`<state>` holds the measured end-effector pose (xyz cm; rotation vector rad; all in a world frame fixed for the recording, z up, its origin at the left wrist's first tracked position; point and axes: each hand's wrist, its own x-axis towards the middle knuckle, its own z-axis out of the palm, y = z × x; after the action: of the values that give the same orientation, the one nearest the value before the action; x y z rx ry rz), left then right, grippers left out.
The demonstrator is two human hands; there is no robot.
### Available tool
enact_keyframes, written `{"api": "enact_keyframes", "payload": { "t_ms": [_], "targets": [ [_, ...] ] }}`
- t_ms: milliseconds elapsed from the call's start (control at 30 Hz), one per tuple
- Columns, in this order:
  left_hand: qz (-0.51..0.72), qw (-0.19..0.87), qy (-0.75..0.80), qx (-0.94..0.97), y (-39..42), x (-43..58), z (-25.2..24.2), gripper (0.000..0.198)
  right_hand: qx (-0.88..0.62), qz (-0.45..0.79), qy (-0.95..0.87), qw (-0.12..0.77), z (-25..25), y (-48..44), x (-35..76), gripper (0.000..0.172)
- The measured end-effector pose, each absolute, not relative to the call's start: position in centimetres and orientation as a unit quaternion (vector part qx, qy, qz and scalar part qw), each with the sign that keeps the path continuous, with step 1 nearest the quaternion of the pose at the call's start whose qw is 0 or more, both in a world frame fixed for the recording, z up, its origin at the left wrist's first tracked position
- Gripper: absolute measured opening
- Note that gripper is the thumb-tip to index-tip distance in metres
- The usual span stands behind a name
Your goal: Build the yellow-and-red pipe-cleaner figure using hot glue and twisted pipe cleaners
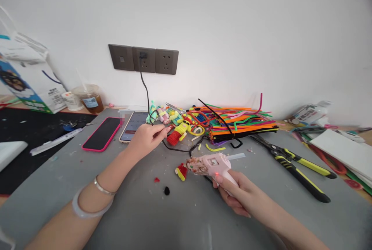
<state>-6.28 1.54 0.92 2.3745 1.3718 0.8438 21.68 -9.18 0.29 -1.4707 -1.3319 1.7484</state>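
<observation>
My right hand (236, 193) is wrapped round the handle of a pale pink glue gun (215, 163) with a small red light lit. A clear glue stick (237, 156) pokes out of its back, and brown residue coats the front. Just by the nozzle lies a small red and yellow fuzzy piece (181, 172). My left hand (149, 135) is closed in a pinch; whatever its fingertips hold is too small to make out. Beside those fingertips is a yellow and red pipe-cleaner figure (181, 128). A red scrap (157, 180) and a black oval piece (166, 190) lie nearer me.
Bundled coloured pipe cleaners (241, 126) lie along the wall, with black-yellow pliers (296, 164) to their right. At left are a pink-cased phone (101, 133), a second phone (130, 126) and a drink cup (91, 99). A black cable (145, 87) runs down from the socket.
</observation>
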Motion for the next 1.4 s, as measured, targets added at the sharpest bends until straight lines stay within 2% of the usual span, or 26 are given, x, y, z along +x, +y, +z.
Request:
{"api": "enact_keyframes", "payload": {
  "t_ms": [367, 667, 1000, 1067, 1233, 1400],
  "targets": [
    [0.278, 0.112, 0.468, 0.831, 0.9, -6.0, 1.3, 0.043, -0.552, 0.625, -0.494, 0.247, -0.5, -9.1, 21.9, 0.056],
    [0.304, 0.067, 0.398, 0.863, 0.8, -6.0, 0.9, 0.045, -0.567, 0.621, -0.489, 0.231, 0.3, -9.1, 21.4, 0.065],
    [0.315, 0.056, 0.392, 0.863, 0.9, -6.2, 0.5, 0.047, -0.567, 0.615, -0.502, 0.219, 0.2, -9.5, 21.9, 0.063],
    [0.319, 0.069, 0.395, 0.859, 0.9, -6.1, 0.7, 0.043, -0.563, 0.613, -0.506, 0.225, 0.4, -9.6, 21.9, 0.062],
    [0.400, 0.176, 0.334, 0.835, 0.5, -4.6, 2.7, 0.017, -0.567, 0.607, -0.511, 0.220, 0.9, -9.6, 21.8, 0.059],
    [0.343, 0.226, 0.178, 0.894, 0.2, -1.0, 5.8, 0.021, -0.577, 0.597, -0.518, 0.208, 1.1, -9.2, 21.6, 0.058]
  ]
}}
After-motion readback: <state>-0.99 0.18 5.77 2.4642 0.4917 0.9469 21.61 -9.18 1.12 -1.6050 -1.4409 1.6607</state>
